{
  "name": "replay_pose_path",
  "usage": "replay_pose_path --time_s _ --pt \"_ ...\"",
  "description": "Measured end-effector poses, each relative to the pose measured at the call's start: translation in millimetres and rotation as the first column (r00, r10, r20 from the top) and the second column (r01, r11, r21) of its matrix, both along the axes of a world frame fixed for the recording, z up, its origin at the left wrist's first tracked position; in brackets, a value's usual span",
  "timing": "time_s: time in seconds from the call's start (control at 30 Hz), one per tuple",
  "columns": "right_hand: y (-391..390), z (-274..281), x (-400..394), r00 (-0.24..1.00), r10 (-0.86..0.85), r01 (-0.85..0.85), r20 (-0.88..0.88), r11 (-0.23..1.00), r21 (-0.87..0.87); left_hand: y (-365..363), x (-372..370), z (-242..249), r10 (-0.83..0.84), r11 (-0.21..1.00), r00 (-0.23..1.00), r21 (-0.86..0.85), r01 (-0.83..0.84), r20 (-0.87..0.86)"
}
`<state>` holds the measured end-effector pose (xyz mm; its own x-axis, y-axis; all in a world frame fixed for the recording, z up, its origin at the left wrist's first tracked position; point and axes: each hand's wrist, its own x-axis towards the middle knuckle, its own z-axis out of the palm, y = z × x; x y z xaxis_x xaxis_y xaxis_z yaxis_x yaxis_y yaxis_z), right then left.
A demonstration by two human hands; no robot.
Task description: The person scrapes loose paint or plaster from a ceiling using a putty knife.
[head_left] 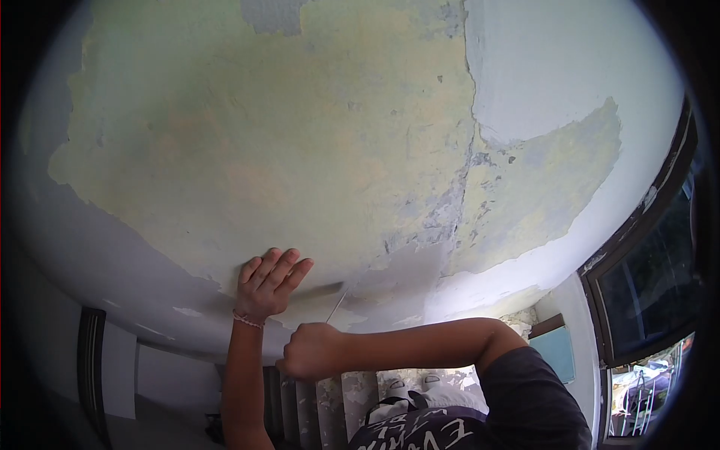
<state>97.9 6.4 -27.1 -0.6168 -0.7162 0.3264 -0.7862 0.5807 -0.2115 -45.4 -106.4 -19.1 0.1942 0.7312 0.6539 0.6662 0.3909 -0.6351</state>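
Note:
My left hand (pixel 268 283) lies against the wall with its fingers stretched out and holds nothing. A braided bracelet (pixel 247 319) circles that wrist. Close beside it, my right hand (pixel 311 351) is closed in a fist around what looks like a scraper (pixel 337 306), of which only a thin, pale edge shows. The far end of the scraper reaches the wall near the lower edge of the bared patch; its handle is hidden in my fist. On the wall (pixel 277 142), white paint has come off over a large yellow-green area with ragged borders.
A crack (pixel 471 120) runs down the wall. At the right is a dark-framed window (pixel 649 247), with a light-blue panel (pixel 553 354) below it. Steps (pixel 330 409) strewn with pale flakes lie beneath me, near my shoes (pixel 430 381).

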Motion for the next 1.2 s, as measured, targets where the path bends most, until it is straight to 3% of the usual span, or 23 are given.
replay_pose_path --time_s 0.03,0.1,0.23,0.37,0.47,0.5,0.6,0.73,0.87,0.9,1.0,1.13,1.2 --pt "11 6 -12 0.998 -0.032 0.028 0.062 0.998 0.058 -12 -5 2 0.024 0.998 0.999 -0.058 -0.026 -0.033" --pt "9 7 -12 0.996 -0.069 0.069 0.058 0.998 0.003 -37 -19 7 0.065 0.983 0.991 -0.166 -0.083 -0.114" --pt "-10 6 8 0.991 -0.052 0.043 -0.124 0.996 -0.073 -57 -41 0 0.069 0.992 0.985 -0.089 -0.084 -0.158" --pt "0 -14 -28 0.991 -0.115 0.107 -0.074 0.989 -0.105 -59 -36 -3 0.081 0.993 0.986 -0.075 -0.093 -0.143" --pt "-6 0 -18 0.986 -0.155 0.161 0.067 0.982 -0.095 -63 -36 -2 0.077 0.993 0.988 -0.080 -0.089 -0.132" --pt "-6 13 -9 0.991 -0.131 0.132 0.039 0.991 -0.037 -62 -37 -2 0.072 0.994 0.990 -0.076 -0.082 -0.125" --pt "-14 12 2 0.993 -0.006 -0.007 -0.118 0.994 -0.107 -61 -36 -1 0.043 0.997 0.992 -0.051 -0.049 -0.115" --pt "-7 2 -26 0.985 -0.173 0.170 -0.030 0.983 -0.065 -61 -35 -1 0.045 0.998 0.993 -0.042 -0.050 -0.110" --pt "-27 14 10 0.989 -0.021 0.009 -0.144 0.996 -0.089 -59 -37 1 0.033 0.999 0.991 -0.029 -0.037 -0.126" --pt "-24 13 5 0.993 -0.003 -0.011 -0.121 0.993 -0.117 -60 -34 0 0.029 0.999 0.992 -0.029 -0.033 -0.122" --pt "-9 0 -30 0.981 -0.186 0.190 0.054 0.978 -0.089 -60 -34 3 -0.005 0.999 0.996 -0.035 0.002 -0.092" --pt "-37 16 6 0.999 0.028 -0.028 -0.017 0.999 -0.017 -58 -34 5 -0.046 0.999 0.996 -0.002 0.046 -0.075" --pt "-29 19 1 1.000 -0.008 0.008 -0.009 0.999 -0.032 -60 -32 6 -0.058 0.998 0.998 -0.028 0.058 -0.016"
